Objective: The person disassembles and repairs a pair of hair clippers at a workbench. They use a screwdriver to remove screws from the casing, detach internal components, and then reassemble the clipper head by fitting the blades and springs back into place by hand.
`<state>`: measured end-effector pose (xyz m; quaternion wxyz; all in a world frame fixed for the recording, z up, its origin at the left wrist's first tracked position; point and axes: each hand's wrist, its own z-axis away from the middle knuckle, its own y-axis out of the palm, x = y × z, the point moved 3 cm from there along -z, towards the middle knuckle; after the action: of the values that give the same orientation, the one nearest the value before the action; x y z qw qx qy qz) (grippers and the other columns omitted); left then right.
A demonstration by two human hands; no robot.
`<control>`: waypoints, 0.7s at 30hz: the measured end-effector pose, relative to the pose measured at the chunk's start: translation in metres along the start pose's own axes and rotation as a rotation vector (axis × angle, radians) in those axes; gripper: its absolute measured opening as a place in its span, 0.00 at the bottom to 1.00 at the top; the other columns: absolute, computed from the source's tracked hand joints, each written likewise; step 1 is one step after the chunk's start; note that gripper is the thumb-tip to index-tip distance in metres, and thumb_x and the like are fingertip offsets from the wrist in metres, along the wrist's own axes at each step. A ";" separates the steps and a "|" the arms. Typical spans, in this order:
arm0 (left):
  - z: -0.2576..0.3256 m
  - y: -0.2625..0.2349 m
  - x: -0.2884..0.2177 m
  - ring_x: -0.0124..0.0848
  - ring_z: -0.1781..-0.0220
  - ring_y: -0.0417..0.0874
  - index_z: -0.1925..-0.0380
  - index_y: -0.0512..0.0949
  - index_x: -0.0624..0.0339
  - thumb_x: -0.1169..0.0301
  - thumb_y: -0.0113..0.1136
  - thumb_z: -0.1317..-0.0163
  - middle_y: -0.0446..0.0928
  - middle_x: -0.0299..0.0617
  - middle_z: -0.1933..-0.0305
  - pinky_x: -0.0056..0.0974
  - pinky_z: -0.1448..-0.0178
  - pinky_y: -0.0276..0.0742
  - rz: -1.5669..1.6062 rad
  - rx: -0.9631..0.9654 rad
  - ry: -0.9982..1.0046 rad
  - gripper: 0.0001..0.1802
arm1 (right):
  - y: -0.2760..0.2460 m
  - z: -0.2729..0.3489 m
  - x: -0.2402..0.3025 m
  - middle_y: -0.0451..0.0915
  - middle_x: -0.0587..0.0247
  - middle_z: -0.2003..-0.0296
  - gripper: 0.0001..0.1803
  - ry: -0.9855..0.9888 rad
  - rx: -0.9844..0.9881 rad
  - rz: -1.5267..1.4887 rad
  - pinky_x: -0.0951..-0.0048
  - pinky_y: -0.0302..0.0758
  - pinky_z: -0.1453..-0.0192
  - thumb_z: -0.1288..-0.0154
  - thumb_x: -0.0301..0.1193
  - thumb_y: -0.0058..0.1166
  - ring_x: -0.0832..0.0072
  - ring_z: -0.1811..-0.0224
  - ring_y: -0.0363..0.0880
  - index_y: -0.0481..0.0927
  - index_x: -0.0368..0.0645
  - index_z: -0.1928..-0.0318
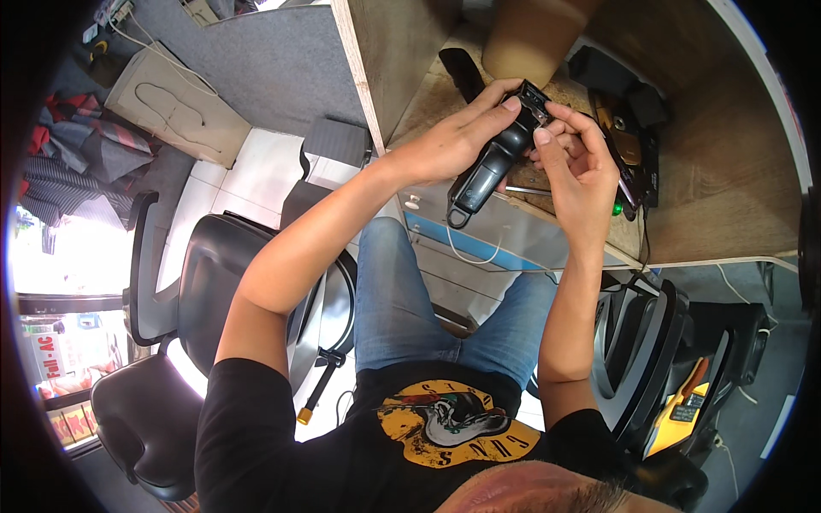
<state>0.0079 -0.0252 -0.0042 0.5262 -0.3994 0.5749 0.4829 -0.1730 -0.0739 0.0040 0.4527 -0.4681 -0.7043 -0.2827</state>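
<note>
A black hair clipper [494, 164] is held over the front edge of the wooden shelf, its blade end pointing up and away and its hanging loop toward me. My left hand [466, 141] wraps round its body, with the thumb pressed near the head. The blade end [534, 98] carries a dark block-like part. My right hand [586, 162] comes from the other side, its curled thumb and index finger at the edge of that end. Anything small between these right fingertips is hidden. A white cord [475, 259] loops below the clipper.
Behind my hands the shelf [428, 111] bears a brown cylinder [530, 38], a dark long object [460, 70] and several dark items at the right. A drawer knob [412, 202] lies below. Black chairs [227, 265] stand at the left, and a yellow item [680, 419] rests at the right.
</note>
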 end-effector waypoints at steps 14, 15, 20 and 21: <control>-0.001 0.000 0.000 0.31 0.47 0.86 0.15 0.52 0.56 0.49 0.43 0.11 0.76 0.51 0.34 0.34 0.45 0.84 -0.165 -0.046 0.100 0.36 | 0.000 0.000 0.000 0.81 0.68 0.59 0.15 -0.065 0.025 0.069 0.81 0.81 0.56 0.23 0.19 0.64 0.85 0.61 0.82 0.83 0.31 0.39; 0.002 0.004 -0.003 0.31 0.48 0.86 0.15 0.52 0.56 0.50 0.43 0.11 0.75 0.52 0.34 0.34 0.46 0.85 -0.108 -0.032 0.033 0.36 | 0.000 0.001 0.000 0.80 0.67 0.58 0.14 -0.039 0.007 0.050 0.82 0.81 0.56 0.24 0.17 0.64 0.86 0.62 0.81 0.84 0.31 0.41; 0.001 0.008 -0.004 0.29 0.60 0.87 0.15 0.51 0.53 0.50 0.44 0.11 0.77 0.51 0.39 0.34 0.60 0.87 -0.129 -0.047 0.099 0.35 | -0.001 0.000 -0.002 0.80 0.67 0.59 0.13 -0.029 -0.002 0.037 0.82 0.82 0.57 0.23 0.18 0.64 0.86 0.63 0.82 0.84 0.31 0.41; 0.001 0.007 -0.003 0.29 0.62 0.87 0.16 0.51 0.52 0.50 0.44 0.11 0.77 0.51 0.40 0.34 0.62 0.87 -0.151 -0.062 0.137 0.35 | 0.000 0.000 -0.001 0.80 0.67 0.59 0.13 -0.027 -0.002 0.032 0.82 0.83 0.57 0.23 0.18 0.64 0.86 0.63 0.82 0.84 0.31 0.41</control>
<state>0.0020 -0.0233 -0.0002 0.5078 -0.4898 0.5624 0.4312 -0.1727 -0.0745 0.0027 0.4472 -0.4834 -0.7024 -0.2701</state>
